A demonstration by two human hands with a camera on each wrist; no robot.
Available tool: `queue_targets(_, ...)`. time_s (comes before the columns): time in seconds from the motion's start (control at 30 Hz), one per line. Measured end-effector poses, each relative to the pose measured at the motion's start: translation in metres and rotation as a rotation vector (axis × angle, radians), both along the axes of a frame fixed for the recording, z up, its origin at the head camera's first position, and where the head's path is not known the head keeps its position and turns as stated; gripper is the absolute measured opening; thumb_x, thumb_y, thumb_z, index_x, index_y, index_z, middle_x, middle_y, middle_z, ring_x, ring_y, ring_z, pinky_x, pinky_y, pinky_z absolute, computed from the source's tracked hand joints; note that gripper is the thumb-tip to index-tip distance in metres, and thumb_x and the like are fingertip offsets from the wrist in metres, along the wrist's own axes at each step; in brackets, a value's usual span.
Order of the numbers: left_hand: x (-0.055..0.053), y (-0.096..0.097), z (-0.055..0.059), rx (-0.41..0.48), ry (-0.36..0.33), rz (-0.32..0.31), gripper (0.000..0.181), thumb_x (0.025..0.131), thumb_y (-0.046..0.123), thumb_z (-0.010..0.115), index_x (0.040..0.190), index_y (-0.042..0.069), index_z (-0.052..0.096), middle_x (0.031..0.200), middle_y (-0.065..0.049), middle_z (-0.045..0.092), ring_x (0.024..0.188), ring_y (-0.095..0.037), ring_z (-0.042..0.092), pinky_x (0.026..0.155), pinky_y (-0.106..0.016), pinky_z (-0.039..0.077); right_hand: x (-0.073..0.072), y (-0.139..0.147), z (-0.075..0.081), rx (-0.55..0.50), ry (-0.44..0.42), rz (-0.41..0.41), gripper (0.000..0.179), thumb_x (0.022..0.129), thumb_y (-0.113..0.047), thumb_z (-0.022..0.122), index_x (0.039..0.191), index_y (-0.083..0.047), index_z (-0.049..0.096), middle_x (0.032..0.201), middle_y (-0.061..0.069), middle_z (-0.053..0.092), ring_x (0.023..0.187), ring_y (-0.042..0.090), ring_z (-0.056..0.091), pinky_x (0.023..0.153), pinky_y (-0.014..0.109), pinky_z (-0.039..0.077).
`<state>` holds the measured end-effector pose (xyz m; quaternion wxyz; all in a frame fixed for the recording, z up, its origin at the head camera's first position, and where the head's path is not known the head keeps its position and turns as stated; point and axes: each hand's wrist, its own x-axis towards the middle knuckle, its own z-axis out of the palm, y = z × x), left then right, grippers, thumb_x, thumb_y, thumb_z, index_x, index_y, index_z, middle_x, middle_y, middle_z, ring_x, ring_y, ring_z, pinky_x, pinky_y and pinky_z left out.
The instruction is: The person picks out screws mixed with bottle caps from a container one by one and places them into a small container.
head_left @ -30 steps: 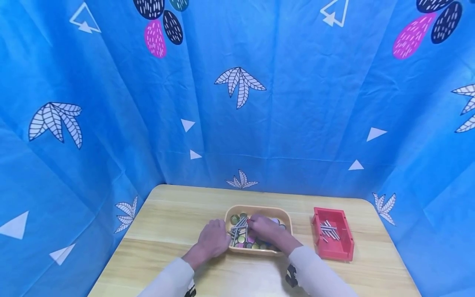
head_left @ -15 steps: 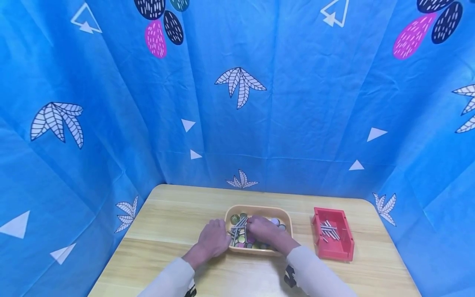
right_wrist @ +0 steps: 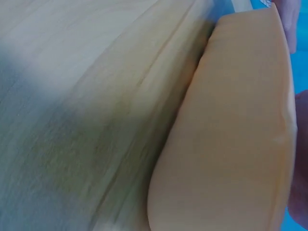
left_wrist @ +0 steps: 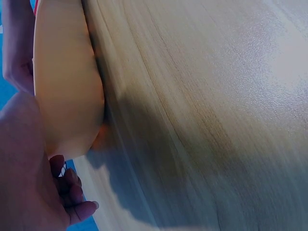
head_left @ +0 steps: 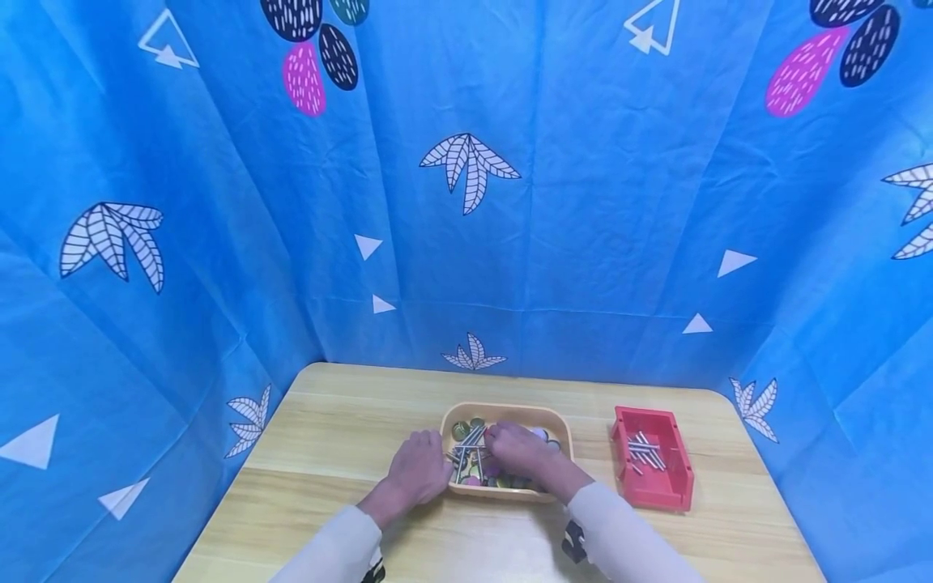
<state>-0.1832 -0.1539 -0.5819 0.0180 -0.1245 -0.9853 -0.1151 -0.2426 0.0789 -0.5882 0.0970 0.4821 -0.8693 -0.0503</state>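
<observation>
A beige tray [head_left: 568, 421] stands mid-table with slim silver metal rods [head_left: 466, 453] in its left part and round, coin-like discs [head_left: 472, 481] of several colours around them. My left hand [head_left: 419, 468] holds the tray's left end; in the left wrist view its fingers [left_wrist: 72, 187] curl beside the outer wall. Inside the tray, my right hand [head_left: 521, 450] reaches down with bent fingers, right against the rods. Its fingertips are hidden, so whether it pinches a rod cannot be told. The right wrist view shows mainly the tray's outer wall [right_wrist: 226, 125].
To the right of the tray stands a red parts bin [head_left: 659, 492], with several similar metal rods [head_left: 645, 452] lying in it. A blue patterned curtain [head_left: 583, 202] surrounds the back and sides of the wooden table [head_left: 342, 405].
A rod beside my right fingertips has shifted slightly left, across the discs. My right hand stays at nearly the same spot in the tray. The left hand has not moved.
</observation>
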Motion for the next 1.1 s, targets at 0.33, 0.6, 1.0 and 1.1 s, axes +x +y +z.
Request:
queue_targets(0.33, 0.001, 0.000, 0.002, -0.005, -0.019, 0.003, 0.029, 0.087, 0.025, 0.055, 0.096, -0.002, 0.057, 0.080, -0.008, 0.049, 0.070, -0.020, 0.043, 0.063, -0.034, 0.041, 0.009, 0.011, 0.021, 0.003, 0.039, -0.008, 0.014, 0.089, -0.028, 0.079, 0.096, -0.019, 0.071, 0.092, -0.003, 0.067, 0.082, 0.010, 0.059, 0.070, 0.017, 0.052)
queue_targets(0.6, 0.001, 0.000, 0.002, -0.005, -0.029, 0.007, 0.030, 0.088, 0.026, 0.055, 0.098, -0.002, 0.057, 0.081, -0.007, 0.048, 0.071, -0.020, 0.043, 0.064, -0.034, 0.040, 0.012, 0.020, 0.026, 0.054, 0.182, 0.019, 0.011, 0.091, -0.026, 0.075, 0.099, -0.019, 0.073, 0.091, -0.003, 0.066, 0.082, 0.010, 0.056, 0.076, 0.021, 0.052)
queue_targets(1.0, 0.002, 0.001, 0.003, -0.003, -0.028, 0.009, 0.029, 0.087, 0.025, 0.054, 0.097, -0.002, 0.057, 0.080, -0.007, 0.048, 0.069, -0.020, 0.042, 0.062, -0.032, 0.038, 0.012, 0.035, 0.033, 0.099, 0.422, 0.132, 0.018, 0.078, -0.014, 0.080, 0.095, -0.016, 0.075, 0.086, -0.005, 0.069, 0.082, 0.012, 0.057, 0.079, 0.027, 0.048)
queue_targets(1.1, 0.002, 0.002, 0.003, -0.002, -0.024, 0.007, 0.029, 0.087, 0.026, 0.054, 0.096, -0.002, 0.056, 0.079, -0.007, 0.047, 0.069, -0.020, 0.042, 0.062, -0.032, 0.037, 0.012, 0.039, 0.037, 0.068, 0.412, 0.134, 0.017, 0.078, -0.015, 0.079, 0.094, -0.016, 0.075, 0.086, -0.004, 0.069, 0.083, 0.013, 0.058, 0.081, 0.027, 0.049)
